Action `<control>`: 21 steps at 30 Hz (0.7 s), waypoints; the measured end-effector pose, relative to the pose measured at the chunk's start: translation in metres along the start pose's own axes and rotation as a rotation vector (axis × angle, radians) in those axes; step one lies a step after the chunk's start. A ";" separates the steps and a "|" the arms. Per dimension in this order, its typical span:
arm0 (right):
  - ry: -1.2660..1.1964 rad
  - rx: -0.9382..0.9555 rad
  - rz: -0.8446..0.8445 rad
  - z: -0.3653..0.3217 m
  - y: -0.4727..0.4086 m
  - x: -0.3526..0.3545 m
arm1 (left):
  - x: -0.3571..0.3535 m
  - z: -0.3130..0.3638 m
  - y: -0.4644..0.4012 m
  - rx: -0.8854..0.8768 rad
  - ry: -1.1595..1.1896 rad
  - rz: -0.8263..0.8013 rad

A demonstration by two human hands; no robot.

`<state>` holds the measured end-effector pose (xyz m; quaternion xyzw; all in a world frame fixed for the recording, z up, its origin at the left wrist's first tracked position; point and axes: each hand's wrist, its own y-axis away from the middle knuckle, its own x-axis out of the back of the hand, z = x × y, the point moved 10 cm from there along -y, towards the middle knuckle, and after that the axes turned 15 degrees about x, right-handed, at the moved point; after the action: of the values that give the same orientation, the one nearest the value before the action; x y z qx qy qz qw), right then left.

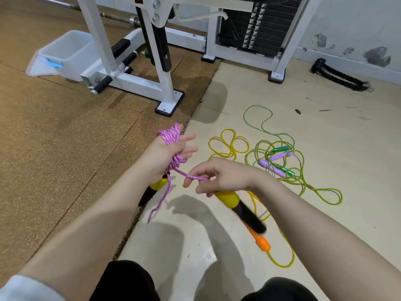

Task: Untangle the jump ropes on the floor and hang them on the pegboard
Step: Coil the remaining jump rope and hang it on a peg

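Observation:
A pink braided jump rope (pixel 170 135) is coiled in several turns around my left hand (pixel 167 155), whose fingers spread out past the coil. One yellow-and-black handle (pixel 157 186) hangs under that wrist. My right hand (pixel 219 175) pinches the rope's free strand and also grips the other yellow-and-black handle (pixel 236 205). A loose pink loop dangles below. On the floor to the right lies a tangle of green and yellow ropes (pixel 280 161) with green and lilac handles. An orange handle (pixel 261 242) with yellow cord lies by my right forearm. No pegboard is in view.
A white weight machine frame (pixel 165 92) stands ahead on the brown mat (pixel 54 127). A white plastic bin (pixel 65 53) sits at its left. A black rope attachment (pixel 338 76) lies by the wall at right. My knees are at the bottom edge.

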<state>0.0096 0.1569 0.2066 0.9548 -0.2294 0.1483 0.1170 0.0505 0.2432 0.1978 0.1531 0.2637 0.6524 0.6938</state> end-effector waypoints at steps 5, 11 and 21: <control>0.153 0.088 0.357 -0.011 0.004 0.049 | -0.021 -0.030 0.007 0.224 -0.299 -0.139; 0.247 0.061 0.540 -0.002 0.009 0.070 | -0.055 -0.032 0.024 0.392 -0.346 -0.469; -0.079 0.167 0.198 -0.011 -0.010 0.029 | -0.061 -0.031 0.020 0.454 -0.281 -0.478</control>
<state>0.0369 0.1566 0.2248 0.9389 -0.3140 0.1401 0.0127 0.0163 0.1815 0.1937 0.3255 0.3321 0.3691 0.8047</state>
